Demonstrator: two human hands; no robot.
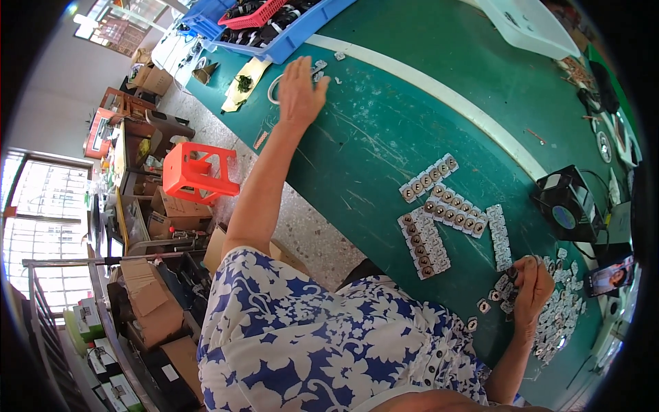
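Note:
My left hand (300,95) reaches to the far left of the green table, fingers stretched out and open. Just left of it lies a white ring (274,90), partly hidden by the hand. A few small silvery pieces (319,66) lie by its fingertips. At the right, my right hand (534,288) is closed with its fingertips pinched together; what they hold, if anything, I cannot make out. Beside it spreads a heap of small metal-and-white parts (559,309). Similar parts stand in neat rows (453,211) and blocks (422,245) in front of me, with one separate strip (499,237).
A blue crate (278,44) with a red basket (254,15) and black items stands far left. Yellow paper (244,86) holds dark bits. A black fan (566,204) and a phone (609,276) stand at right. A red stool (195,172) is on the floor.

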